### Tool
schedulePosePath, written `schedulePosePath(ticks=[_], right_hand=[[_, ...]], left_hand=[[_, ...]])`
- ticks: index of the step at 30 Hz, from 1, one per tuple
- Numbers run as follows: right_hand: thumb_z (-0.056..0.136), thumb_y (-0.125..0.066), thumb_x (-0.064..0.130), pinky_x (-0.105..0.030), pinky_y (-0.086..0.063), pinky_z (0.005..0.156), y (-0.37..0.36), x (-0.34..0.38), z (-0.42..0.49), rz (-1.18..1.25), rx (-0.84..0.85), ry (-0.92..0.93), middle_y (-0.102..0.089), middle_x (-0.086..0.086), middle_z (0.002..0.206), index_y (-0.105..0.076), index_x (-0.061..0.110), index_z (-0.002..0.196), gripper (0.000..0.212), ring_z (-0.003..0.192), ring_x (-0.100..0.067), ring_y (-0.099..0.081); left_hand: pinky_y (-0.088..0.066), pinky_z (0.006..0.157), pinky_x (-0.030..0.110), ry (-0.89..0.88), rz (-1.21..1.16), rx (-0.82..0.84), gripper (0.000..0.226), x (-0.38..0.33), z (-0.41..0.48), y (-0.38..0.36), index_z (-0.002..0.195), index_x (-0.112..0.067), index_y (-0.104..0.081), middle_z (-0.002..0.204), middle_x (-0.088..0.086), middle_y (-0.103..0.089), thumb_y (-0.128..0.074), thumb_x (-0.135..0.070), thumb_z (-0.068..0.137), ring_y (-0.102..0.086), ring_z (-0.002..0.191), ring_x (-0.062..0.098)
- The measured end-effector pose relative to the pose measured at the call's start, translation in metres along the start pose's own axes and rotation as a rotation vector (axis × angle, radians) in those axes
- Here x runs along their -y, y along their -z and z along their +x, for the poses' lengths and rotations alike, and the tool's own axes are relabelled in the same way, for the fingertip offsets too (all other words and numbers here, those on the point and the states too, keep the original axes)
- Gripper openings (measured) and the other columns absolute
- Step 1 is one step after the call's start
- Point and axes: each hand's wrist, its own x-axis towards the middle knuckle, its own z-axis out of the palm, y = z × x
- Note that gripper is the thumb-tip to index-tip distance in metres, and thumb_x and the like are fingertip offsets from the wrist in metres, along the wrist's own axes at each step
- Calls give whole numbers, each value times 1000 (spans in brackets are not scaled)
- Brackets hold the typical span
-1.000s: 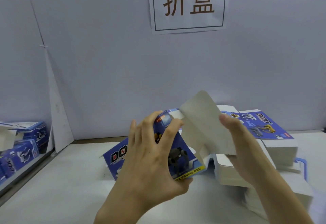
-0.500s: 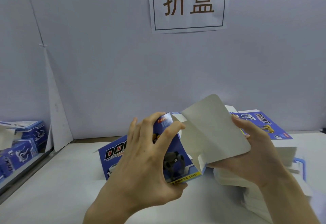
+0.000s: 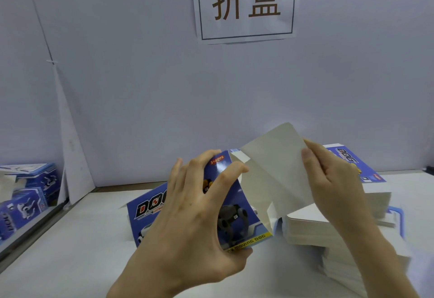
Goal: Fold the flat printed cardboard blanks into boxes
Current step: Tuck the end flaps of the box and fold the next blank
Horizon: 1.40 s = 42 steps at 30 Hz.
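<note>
A blue printed box blank (image 3: 237,213) with a robot dog picture stands partly opened above the table's middle. My left hand (image 3: 187,222) grips its printed body, fingers curled over the top edge and thumb under the bottom edge. A large plain white flap (image 3: 274,168) sticks up to the right. My right hand (image 3: 333,180) pinches that flap at its right edge, thumb on the near face. A stack of flat blanks (image 3: 366,194) lies at the right, printed side up on top.
A second, lower pile of white blanks (image 3: 312,229) sits in front of the stack. Folded blue boxes (image 3: 28,194) are piled on a lower ledge at the left. A grey wall with a paper sign (image 3: 245,4) closes the back.
My right hand has shifted from beneath the white flap up to its right edge. The blank has turned slightly, showing more of its printed side. My left hand keeps its grip.
</note>
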Motion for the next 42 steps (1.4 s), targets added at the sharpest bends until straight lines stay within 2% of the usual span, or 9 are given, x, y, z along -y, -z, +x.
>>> schedulePosePath(ticks=[4,8,11,15,16,18,23,26,42], right_hand=[[98,-50,3,-38,-43,46,3,-2,0,-253,-70,187,-56,-15,51,-69,6,116,27,45,-32,-49],[81,-58,-10,-25,-30,43,-4,4,-3,-440,-187,290,-49,-10,47,-70,1,113,36,38,-22,-30],[84,-56,-9,-16,-31,47,-7,6,-5,-438,-213,305,-70,-10,66,-71,10,115,39,43,-20,-47],[87,-68,35,0,-42,65,9,10,-1,409,256,-48,-73,25,86,-68,60,95,26,80,11,-63],[79,-71,51,-2,-44,68,12,10,-1,592,351,-148,-72,25,94,-70,57,95,17,86,12,-64],[58,-75,70,-8,-49,64,15,8,-1,825,448,-304,-74,19,91,-75,47,96,44,81,8,-66],[56,-82,45,-17,-51,51,12,14,-6,1031,422,-494,-73,13,72,-79,36,76,22,66,1,-68],[35,-92,42,-24,-51,48,6,14,-10,1127,501,-634,-70,2,67,-77,27,69,40,59,-9,-67],[90,-56,44,-29,-45,75,-3,13,-4,569,558,-392,-72,20,83,-69,55,85,18,76,2,-65]], left_hand=[[-51,90,57,5,-5,7,99,-2,0,0,136,-36,-34,137,-7,-28,-74,-62,49,-33,121,13],[-50,91,57,3,-17,5,100,-7,1,-4,136,-36,-32,138,-6,-28,-75,-63,50,-33,123,13],[-50,90,57,21,17,-15,99,-6,1,-6,136,-33,-36,137,-2,-32,-71,-65,49,-34,121,14],[-46,95,60,58,69,18,100,7,0,-6,137,-32,-36,136,2,-31,-71,-66,49,-32,121,16],[-46,95,60,70,42,28,101,8,0,-6,138,-33,-35,137,0,-30,-72,-66,50,-31,123,16],[-47,95,60,78,-2,30,101,6,0,-7,139,-36,-34,139,-3,-26,-73,-65,50,-29,125,14],[-49,91,60,56,-7,-1,98,2,2,-10,136,-33,-38,137,-1,-29,-74,-62,49,-32,121,15],[-50,90,59,71,-29,-6,98,1,1,-9,135,-35,-39,137,-3,-29,-74,-62,48,-36,121,15],[-42,100,62,71,36,50,101,6,0,-17,137,-36,-30,138,1,-30,-71,-67,50,-28,123,16]])
